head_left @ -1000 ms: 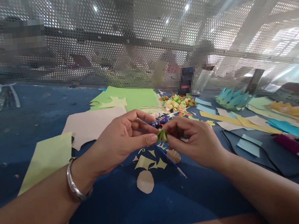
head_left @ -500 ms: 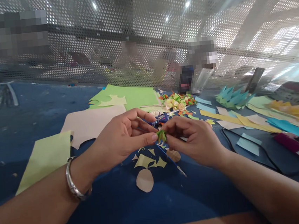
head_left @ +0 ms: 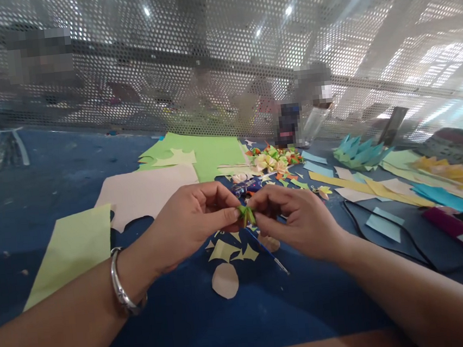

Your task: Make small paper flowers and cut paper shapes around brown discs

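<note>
Two hands meet over the blue table [head_left: 43, 175], and the small green folded paper piece [head_left: 246, 214] sits exactly between their fingertips. The left hand [head_left: 187, 224] closes its thumb and forefinger on the piece's left end; the right hand [head_left: 297, 219] pinches the right end from the other side, its remaining fingers curled in. Neither hand is nearer than the other: both touch it, fingertips almost meeting across it. The piece is too small to read fully, but its pointed green tips fan up and out from the pinch, while its long axis seems to run roughly left to right, from one set of fingertips to the other. It is held just above the table, not resting on it. Directly below the fingers lie pale yellow-green offcuts [head_left: 230, 250] and a round beige cutout [head_left: 225, 280]. Just beyond the fingers lies a blue patterned pen-like tool [head_left: 253, 184], and farther beyond that a cluster of finished paper flowers [head_left: 273, 158].
</note>
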A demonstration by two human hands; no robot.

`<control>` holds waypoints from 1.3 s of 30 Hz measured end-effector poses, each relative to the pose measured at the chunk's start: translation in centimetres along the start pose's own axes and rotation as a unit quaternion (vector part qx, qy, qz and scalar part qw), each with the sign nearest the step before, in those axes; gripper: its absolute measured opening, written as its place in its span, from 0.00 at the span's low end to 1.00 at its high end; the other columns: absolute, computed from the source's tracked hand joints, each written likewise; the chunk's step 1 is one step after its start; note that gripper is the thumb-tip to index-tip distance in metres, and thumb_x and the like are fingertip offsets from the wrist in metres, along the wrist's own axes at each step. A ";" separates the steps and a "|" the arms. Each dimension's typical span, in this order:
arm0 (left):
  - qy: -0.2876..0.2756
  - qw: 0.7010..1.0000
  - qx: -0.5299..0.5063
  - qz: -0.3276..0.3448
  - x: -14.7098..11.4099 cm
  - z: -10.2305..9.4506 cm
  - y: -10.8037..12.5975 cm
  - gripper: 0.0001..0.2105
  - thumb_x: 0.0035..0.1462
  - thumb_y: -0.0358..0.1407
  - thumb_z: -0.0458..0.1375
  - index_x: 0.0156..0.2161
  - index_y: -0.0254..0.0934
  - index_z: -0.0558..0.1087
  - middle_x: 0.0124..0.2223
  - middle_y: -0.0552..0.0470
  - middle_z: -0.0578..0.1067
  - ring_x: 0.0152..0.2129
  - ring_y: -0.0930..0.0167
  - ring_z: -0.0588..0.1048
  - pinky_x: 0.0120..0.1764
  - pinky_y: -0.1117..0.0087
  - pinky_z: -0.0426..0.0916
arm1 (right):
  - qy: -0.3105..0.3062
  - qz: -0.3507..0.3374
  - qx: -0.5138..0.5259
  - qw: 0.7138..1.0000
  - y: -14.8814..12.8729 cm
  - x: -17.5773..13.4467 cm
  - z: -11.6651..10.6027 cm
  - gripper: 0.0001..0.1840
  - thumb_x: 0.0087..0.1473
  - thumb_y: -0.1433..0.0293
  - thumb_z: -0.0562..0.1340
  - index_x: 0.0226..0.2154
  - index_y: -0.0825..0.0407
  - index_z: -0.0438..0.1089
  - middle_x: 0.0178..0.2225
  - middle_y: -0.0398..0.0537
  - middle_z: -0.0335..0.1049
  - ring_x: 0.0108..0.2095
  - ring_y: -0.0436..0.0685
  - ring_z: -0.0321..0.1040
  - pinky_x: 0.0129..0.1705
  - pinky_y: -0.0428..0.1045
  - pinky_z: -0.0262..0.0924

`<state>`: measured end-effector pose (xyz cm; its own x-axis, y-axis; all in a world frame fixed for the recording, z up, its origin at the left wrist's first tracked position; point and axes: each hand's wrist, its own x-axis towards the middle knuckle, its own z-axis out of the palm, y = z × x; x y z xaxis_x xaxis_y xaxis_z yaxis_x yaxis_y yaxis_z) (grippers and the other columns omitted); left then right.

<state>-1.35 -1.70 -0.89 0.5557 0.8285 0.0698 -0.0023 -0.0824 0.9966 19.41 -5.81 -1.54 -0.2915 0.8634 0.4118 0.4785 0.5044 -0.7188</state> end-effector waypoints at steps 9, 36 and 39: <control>-0.012 1.000 -0.013 -0.001 -0.2 0.1 0.7 0.05 0.52 0.30 0.68 0.33 0.35 0.77 0.29 0.53 0.79 0.28 0.72 0.78 0.36 0.71 0.73 | -0.003 -0.008 -0.010 1.000 -0.7 -0.4 -0.2 0.04 0.55 0.76 0.63 0.33 0.51 0.71 0.24 0.37 0.68 0.22 0.46 0.66 0.25 0.42 0.60; -0.027 0.999 0.021 0.003 -0.3 -0.3 0.6 0.05 0.51 0.30 0.69 0.32 0.37 0.76 0.30 0.53 0.80 0.29 0.72 0.78 0.35 0.71 0.72 | -0.045 0.009 0.047 0.998 -0.3 -0.4 -0.5 0.01 0.59 0.72 0.64 0.36 0.51 0.71 0.25 0.38 0.70 0.23 0.47 0.68 0.26 0.44 0.63; -0.050 0.998 0.040 -0.001 -0.3 -0.6 0.9 0.05 0.51 0.30 0.69 0.32 0.36 0.76 0.30 0.52 0.80 0.29 0.72 0.78 0.35 0.72 0.73 | -0.052 0.006 0.045 0.998 -0.4 -0.4 -0.5 0.01 0.59 0.72 0.64 0.36 0.52 0.71 0.25 0.39 0.70 0.23 0.46 0.68 0.26 0.44 0.63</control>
<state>-2.02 -1.68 0.01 0.6359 0.7695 0.0595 0.0624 -0.1281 0.9898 19.74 -6.38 -1.13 -0.3736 0.8609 0.3455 0.4080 0.4870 -0.7723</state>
